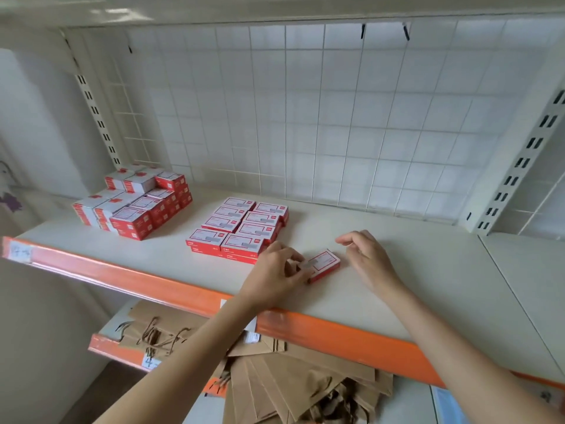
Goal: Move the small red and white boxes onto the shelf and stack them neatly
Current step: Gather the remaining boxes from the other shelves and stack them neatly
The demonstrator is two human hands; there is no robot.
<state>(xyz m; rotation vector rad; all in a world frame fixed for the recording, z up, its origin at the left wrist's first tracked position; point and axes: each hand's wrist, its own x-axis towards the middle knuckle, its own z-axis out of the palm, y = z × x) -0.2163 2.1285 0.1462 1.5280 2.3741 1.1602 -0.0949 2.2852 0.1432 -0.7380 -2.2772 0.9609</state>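
Note:
A single small red and white box (324,264) lies flat on the white shelf (397,280) near its front edge. My left hand (279,270) grips the box's left end with its fingertips. My right hand (365,255) hovers just right of the box, fingers apart, not touching it. Just left and behind stands a neat block of the same boxes (241,229) in two columns, two layers high. A taller stepped pile of boxes (134,203) sits at the shelf's far left.
The shelf has an orange front rail (153,280) and a white wire grid back (305,117). Slotted uprights (519,160) stand at both sides. On the lower shelf lie brown paper bags (275,384) with cord handles.

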